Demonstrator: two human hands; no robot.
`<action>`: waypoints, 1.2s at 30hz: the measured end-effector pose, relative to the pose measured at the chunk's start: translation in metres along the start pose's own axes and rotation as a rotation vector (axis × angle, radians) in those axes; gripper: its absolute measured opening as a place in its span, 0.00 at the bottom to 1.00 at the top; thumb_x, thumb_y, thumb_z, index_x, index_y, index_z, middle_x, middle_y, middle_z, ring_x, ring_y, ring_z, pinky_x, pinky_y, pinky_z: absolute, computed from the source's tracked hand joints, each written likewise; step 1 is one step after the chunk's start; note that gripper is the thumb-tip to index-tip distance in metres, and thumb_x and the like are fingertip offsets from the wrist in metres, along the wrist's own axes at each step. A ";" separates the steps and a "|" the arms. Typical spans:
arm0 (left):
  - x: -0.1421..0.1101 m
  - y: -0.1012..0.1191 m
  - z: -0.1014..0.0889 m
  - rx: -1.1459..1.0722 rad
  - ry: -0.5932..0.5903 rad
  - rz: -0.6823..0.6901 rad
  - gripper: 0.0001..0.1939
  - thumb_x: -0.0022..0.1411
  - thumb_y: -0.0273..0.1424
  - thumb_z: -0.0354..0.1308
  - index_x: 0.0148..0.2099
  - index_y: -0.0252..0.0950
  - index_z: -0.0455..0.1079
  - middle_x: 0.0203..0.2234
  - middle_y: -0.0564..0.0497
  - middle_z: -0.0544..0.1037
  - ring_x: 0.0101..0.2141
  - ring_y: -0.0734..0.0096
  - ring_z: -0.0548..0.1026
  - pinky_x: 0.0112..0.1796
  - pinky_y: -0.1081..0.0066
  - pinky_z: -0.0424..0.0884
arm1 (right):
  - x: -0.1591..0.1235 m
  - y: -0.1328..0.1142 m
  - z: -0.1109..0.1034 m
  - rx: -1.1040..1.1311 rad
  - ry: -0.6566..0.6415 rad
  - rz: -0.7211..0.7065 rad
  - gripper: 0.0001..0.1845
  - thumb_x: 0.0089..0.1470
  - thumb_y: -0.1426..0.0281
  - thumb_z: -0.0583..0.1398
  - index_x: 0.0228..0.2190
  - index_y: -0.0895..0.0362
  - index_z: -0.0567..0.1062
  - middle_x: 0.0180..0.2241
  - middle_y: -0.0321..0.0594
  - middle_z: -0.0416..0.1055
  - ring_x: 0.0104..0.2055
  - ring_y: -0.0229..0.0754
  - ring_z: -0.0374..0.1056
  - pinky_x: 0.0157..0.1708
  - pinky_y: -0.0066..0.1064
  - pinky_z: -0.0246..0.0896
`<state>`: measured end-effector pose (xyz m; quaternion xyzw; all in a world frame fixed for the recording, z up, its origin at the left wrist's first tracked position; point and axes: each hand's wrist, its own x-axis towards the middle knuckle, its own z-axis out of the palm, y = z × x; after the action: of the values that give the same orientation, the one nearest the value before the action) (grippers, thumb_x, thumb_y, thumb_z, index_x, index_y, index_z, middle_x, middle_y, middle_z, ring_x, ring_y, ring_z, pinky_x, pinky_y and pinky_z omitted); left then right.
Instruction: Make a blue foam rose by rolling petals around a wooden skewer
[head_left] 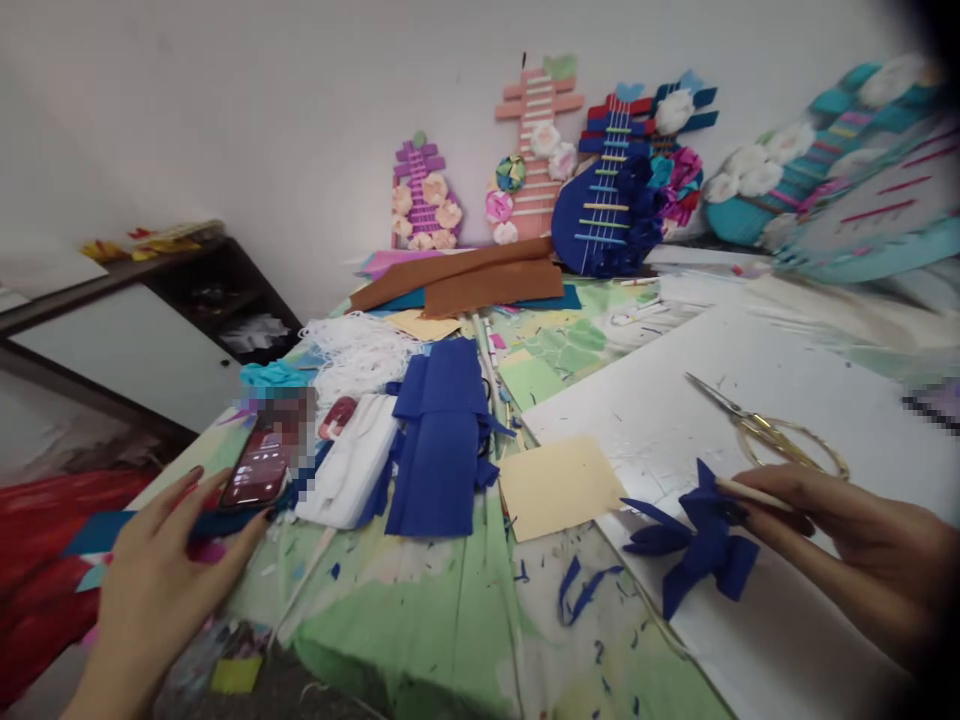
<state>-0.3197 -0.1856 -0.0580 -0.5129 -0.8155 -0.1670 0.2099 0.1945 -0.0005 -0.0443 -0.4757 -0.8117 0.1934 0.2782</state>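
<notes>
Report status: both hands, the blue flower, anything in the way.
Right hand gripping pale stick, dark-blue flower at its tip. Left hand spread by smartphone, contact unclear. Possible snag: gold-handled scissors on white sheet, close to right hand.

A dark blue flower, its pointed petals spreading unevenly, is hanging by a pale stick over the white sheet.

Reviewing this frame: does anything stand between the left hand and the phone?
Nothing visible does. The phone lies just beyond the spread thumb and fingers of the left hand; whether they touch it, I cannot tell.
</notes>
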 end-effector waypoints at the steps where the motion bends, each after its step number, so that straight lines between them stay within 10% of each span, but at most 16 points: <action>1: -0.002 0.000 0.004 0.026 0.032 -0.008 0.27 0.57 0.41 0.52 0.59 0.53 0.54 0.58 0.52 0.62 0.54 0.51 0.65 0.54 0.54 0.61 | 0.000 0.000 0.000 0.005 0.005 0.000 0.12 0.50 0.57 0.59 0.36 0.46 0.74 0.34 0.37 0.76 0.34 0.43 0.73 0.27 0.26 0.67; 14: 0.002 0.010 0.006 0.042 -0.089 -0.019 0.26 0.58 0.39 0.50 0.59 0.45 0.55 0.57 0.45 0.62 0.55 0.50 0.63 0.51 0.55 0.63 | 0.004 0.003 0.003 -0.002 0.009 0.018 0.12 0.49 0.58 0.60 0.37 0.47 0.75 0.36 0.39 0.76 0.36 0.45 0.73 0.27 0.27 0.67; 20: -0.003 0.031 -0.002 -0.074 0.211 -0.027 0.23 0.54 0.37 0.55 0.54 0.47 0.63 0.55 0.50 0.66 0.53 0.52 0.66 0.53 0.56 0.62 | 0.008 -0.010 0.000 0.049 0.013 -0.014 0.12 0.49 0.59 0.60 0.36 0.50 0.76 0.34 0.39 0.75 0.33 0.42 0.72 0.28 0.27 0.65; 24: 0.003 0.102 -0.026 -0.414 0.275 0.135 0.18 0.52 0.31 0.58 0.46 0.53 0.69 0.43 0.56 0.75 0.45 0.58 0.73 0.50 0.58 0.65 | 0.017 -0.026 -0.004 0.199 -0.094 0.003 0.11 0.53 0.61 0.58 0.35 0.54 0.75 0.33 0.41 0.74 0.33 0.41 0.70 0.30 0.29 0.64; 33: 0.038 0.318 -0.028 -1.388 -0.694 0.271 0.14 0.52 0.31 0.61 0.43 0.37 0.70 0.37 0.43 0.77 0.38 0.60 0.76 0.38 0.63 0.73 | 0.034 -0.038 -0.010 0.526 -0.208 -0.017 0.08 0.51 0.66 0.60 0.31 0.58 0.72 0.24 0.36 0.69 0.26 0.37 0.64 0.26 0.27 0.57; 36: 0.042 0.350 -0.021 -1.457 -0.748 0.198 0.15 0.49 0.32 0.64 0.39 0.34 0.69 0.33 0.45 0.76 0.35 0.62 0.76 0.36 0.64 0.73 | 0.037 -0.029 -0.012 0.572 -0.175 0.003 0.07 0.49 0.67 0.61 0.30 0.58 0.71 0.22 0.34 0.68 0.26 0.35 0.63 0.26 0.25 0.55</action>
<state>-0.0152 -0.0178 0.0010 -0.6116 -0.4697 -0.4531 -0.4471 0.1685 0.0193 -0.0082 -0.3607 -0.7445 0.4550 0.3297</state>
